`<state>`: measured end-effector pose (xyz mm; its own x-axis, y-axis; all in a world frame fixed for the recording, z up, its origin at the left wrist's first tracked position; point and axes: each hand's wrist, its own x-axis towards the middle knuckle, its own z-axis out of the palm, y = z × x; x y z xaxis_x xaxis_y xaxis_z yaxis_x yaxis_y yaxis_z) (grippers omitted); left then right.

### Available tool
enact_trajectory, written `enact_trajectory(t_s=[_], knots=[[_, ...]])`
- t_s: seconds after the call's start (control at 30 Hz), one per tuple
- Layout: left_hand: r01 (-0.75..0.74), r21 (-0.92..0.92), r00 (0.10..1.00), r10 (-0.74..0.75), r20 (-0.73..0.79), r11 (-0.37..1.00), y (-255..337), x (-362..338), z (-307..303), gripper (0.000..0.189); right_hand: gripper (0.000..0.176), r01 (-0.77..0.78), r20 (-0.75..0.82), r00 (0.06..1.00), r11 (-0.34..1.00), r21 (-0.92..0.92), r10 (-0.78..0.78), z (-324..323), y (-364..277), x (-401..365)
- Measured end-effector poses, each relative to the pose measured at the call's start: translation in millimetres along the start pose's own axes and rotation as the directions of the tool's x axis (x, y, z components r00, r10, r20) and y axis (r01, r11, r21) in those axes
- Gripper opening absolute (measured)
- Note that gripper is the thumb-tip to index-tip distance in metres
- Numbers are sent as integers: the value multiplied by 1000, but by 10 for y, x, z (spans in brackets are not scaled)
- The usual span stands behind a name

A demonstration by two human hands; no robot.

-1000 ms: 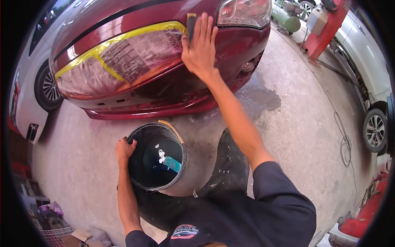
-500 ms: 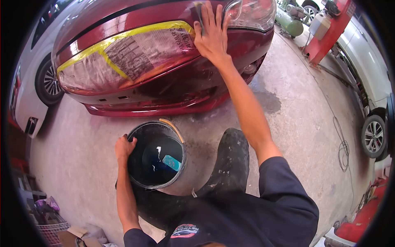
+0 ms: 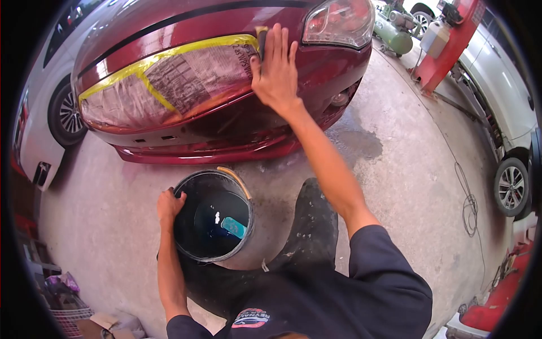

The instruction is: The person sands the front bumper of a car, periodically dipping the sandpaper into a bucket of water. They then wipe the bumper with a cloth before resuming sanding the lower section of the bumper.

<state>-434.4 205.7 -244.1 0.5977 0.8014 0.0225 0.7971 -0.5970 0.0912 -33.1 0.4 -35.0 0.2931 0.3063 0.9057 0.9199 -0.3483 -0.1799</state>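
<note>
A dark pad (image 3: 262, 40) is held against the red car front (image 3: 322, 68) between the thumb and straightened fingers of the right hand (image 3: 276, 85); a bucket's rim (image 3: 250, 226) is clasped by the left hand (image 3: 169, 204). Masking paper (image 3: 192, 76) is already taped down; how much surface remains unworked cannot be told.

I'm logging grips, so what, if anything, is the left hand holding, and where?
The left hand holds the black bucket by its rim, thumb over the inner edge.

Dark shirt (image 3: 339, 299) with short sleeves (image 3: 372, 248); red-and-white logo (image 3: 250, 318) on the front, lettering starting "REYNA"; black trousers (image 3: 305, 237), pale specks scattered over the right leg.
</note>
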Motion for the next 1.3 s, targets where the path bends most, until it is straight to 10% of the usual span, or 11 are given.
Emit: enact_trajectory(t_s=[0.37,0.5,0.63,0.83,1.3], knots=[[3,17,1000,-3,-9,1000,-1,7,-47,55,72,-50,-106,994,993,-111,38,100,72,391],[19,-3,1000,-19,1,1000,-31,4,25,54,74,-296,-157,943,955,6,294,119,90,635],[27,-4,1000,-27,15,1000,37,-21,-80,54,73,-54,-50,997,996,-72,50,152,-191,230],[47,-12,999,-47,13,999,38,-56,-40,54,73,-296,-194,937,955,6,291,158,82,580],[10,7,1000,-10,-1,1000,29,-11,-78,54,75,-67,-65,996,989,-134,58,58,56,166]])
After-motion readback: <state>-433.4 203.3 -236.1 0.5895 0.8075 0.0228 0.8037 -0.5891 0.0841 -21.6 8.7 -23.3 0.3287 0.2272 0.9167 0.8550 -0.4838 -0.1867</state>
